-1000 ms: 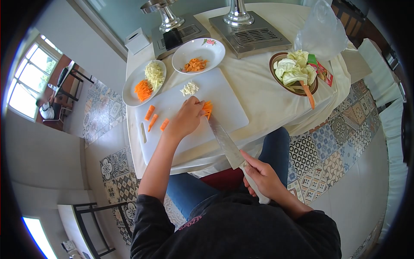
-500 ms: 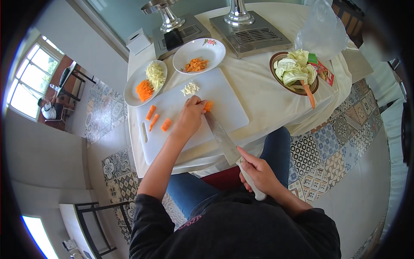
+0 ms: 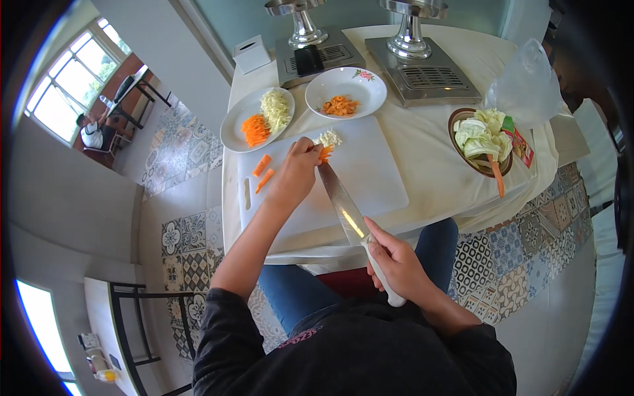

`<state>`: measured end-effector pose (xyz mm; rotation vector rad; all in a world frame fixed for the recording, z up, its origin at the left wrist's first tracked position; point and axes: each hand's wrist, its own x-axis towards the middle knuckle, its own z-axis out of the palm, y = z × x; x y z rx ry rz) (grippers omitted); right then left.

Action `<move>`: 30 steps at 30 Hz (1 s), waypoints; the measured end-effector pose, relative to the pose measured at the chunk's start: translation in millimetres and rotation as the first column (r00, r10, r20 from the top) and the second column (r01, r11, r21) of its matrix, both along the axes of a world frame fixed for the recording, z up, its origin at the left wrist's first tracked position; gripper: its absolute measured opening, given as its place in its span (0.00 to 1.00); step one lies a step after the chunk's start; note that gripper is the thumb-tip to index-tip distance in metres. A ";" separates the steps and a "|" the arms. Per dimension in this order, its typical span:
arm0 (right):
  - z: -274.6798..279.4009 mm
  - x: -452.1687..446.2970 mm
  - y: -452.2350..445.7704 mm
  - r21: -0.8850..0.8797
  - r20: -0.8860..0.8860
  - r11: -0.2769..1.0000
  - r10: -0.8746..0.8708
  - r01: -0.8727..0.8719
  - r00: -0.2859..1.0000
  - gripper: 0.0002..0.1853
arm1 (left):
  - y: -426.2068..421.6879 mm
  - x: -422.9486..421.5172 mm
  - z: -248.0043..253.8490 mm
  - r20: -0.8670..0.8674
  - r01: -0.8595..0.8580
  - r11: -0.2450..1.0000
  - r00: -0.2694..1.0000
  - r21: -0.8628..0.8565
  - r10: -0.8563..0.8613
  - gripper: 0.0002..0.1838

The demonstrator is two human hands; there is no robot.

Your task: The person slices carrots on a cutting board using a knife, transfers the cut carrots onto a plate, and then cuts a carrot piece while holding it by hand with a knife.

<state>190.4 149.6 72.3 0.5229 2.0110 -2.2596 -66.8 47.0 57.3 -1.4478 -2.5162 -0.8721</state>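
My left hand (image 3: 299,170) is on the white cutting board (image 3: 370,168), its bent fingers pressed on a small bunch of carrot strips (image 3: 325,153). Beside those fingertips rests the tip of a large knife (image 3: 341,203), its blade slanting back toward me. My right hand (image 3: 396,263) is wrapped around the white handle. Just beyond the carrot strips lies a small heap of chopped white pieces (image 3: 328,138). Two carrot pieces, one of them short and thick (image 3: 261,165), sit left of my left wrist.
Behind the board stand a plate (image 3: 228,132) of shredded carrot and cabbage and a flowered bowl (image 3: 376,99) with carrot bits. At right are a brown bowl (image 3: 456,125) of cabbage and carrot and a plastic bag (image 3: 525,86). Metal stands (image 3: 422,72) line the back. A person (image 3: 92,135) sits far left.
The view has shifted, so the table appears farther right and lower. Relative to the board, my left hand and the knife tip moved left and slightly away; my arm now hides one carrot piece.
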 end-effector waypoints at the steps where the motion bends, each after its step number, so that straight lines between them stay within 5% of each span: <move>1: 4.4 -12.2 -1.2 0.015 -0.032 1.000 0.017 -0.017 0.999 0.27 | -6.3 -10.8 5.0 0.003 -0.027 0.999 1.000 0.017 0.027 0.15; 5: 14.8 -85.5 -10.9 0.050 -0.115 0.995 0.094 -0.088 0.989 0.28 | -37.1 -84.4 23.8 -0.098 -0.062 0.997 0.993 0.036 0.065 0.14; 14: 35.6 -239.4 -31.6 -0.100 -0.124 0.985 0.130 -0.143 0.984 0.27 | -61.7 -252.6 21.5 -0.098 -0.184 0.942 0.982 -0.280 0.163 0.14; 21: 21.5 -275.1 -26.9 -0.169 -0.066 0.978 0.113 -0.123 0.991 0.31 | -52.8 -298.7 -2.2 -0.152 -0.171 0.898 0.981 -0.406 0.118 0.14; 30: 26.5 -252.6 -17.6 -0.186 -0.025 0.966 0.177 -0.178 0.984 0.32 | -48.1 -295.7 1.6 0.047 -0.145 0.896 0.982 -0.420 0.181 0.16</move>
